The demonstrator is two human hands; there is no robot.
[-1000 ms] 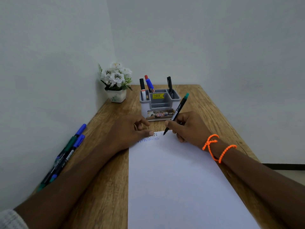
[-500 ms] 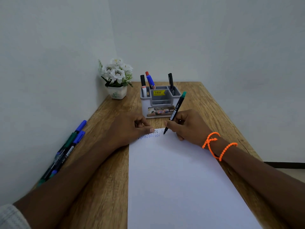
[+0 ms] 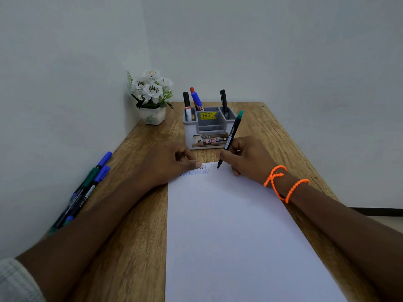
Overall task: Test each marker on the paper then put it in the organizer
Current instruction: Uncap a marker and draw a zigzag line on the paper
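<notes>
We find the right hand (image 3: pixel 248 158) pinching a green-capped marker (image 3: pixel 232 136), tip down on the far edge of the paper (image 3: pixel 229 225), at twelve o'clock on the sheet. The left hand (image 3: pixel 170 164) has loosely curled fingers, one fingertip pressing the paper's far left corner. Blue and dark zigzag marks (image 3: pixel 196 172) already stand there. The grey organizer (image 3: pixel 207 129), just beyond the sheet, holds four markers: black, red and blue at its ten o'clock pocket, one black at two o'clock. A cluster of untested markers (image 3: pixel 87 188) lies at nine o'clock by the wall. We judge the task roughly half done.
</notes>
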